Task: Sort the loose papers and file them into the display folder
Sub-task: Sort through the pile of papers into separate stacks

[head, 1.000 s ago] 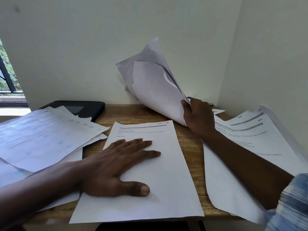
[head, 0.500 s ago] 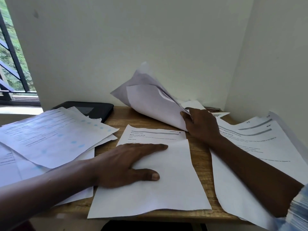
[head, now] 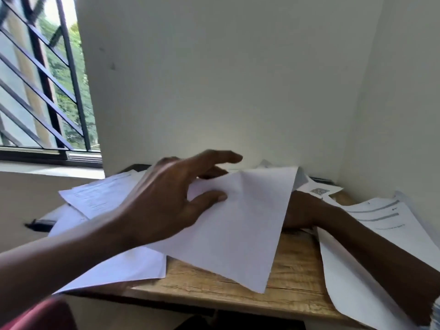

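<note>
Status: mid-sort, nothing filed yet as far as I can judge.

Key relation: the blank sheet lies between the two hands. It sits just right of and under the left hand. Its long axis runs from the far right corner by the wall down to the near table edge, skewed slightly. Its right side is lifted off the table and drapes over the right hand.

Left hand: fingers spread, thumb tip down on the sheet, the other fingers reaching over its far edge. It's blurred, so I can't say how firmly it presses.
Right hand: only the back of it and the wrist show past the sheet's edge, and the fingers are hidden. I can't tell whether it pinches the sheet or only props it.

The left hand is on top and better placed, so my call is that it pins or slides the sheet leftward.

Counts:
- hands: 2
- lifted blank sheet: 1 visible, and I can't tell if more are under it
- left pile: at least 3 overlapping sheets, top one printed
- right pile: at least 3, with grey header bars, under the right forearm
- one more printed sheet at the far right near the wall

Display folder: not identified. A dark strip pokes out under the left pile and could be it, but I can't confirm.

Risk: the draped sheet creases if the right hand pulls out fast.
</note>
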A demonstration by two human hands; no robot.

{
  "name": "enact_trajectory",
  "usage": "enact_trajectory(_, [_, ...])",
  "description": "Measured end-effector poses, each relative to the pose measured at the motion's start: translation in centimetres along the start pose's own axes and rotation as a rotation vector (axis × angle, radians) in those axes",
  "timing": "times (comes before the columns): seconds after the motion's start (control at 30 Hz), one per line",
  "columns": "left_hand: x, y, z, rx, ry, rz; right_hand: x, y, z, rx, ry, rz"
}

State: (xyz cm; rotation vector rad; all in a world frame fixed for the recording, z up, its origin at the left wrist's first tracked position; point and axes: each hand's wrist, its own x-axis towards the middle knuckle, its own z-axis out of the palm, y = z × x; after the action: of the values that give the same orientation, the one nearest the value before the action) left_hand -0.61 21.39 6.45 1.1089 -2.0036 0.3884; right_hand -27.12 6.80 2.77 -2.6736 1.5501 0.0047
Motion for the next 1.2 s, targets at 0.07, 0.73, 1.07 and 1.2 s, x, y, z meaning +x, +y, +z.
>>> enact_trajectory(0.07, [1.0, 0.2, -1.5, -0.01, 0.068, 0.016, -0.6, -0.8, -2.0, 0.221, 0.006, -0.074])
enact_trajectory(0.73, [0.1, -9.1, 12.8, 0.027, -0.872, -0.228, 11.1, -4.2, 0.2, 1.054, 0.276, 0.336])
enact_trajectory(1.07, [-0.6, -8.5, 10.2, -0.314, -0.287, -0.056, 16.1, -10.7, 1.9, 0.318, 0.04, 0.084])
enact_trajectory(1.2, [-0.2, -12.4, 6.0, -0.104, -0.194, -0.298, 16.7, -11.6, 3.1, 0.097, -0.002, -0.002])
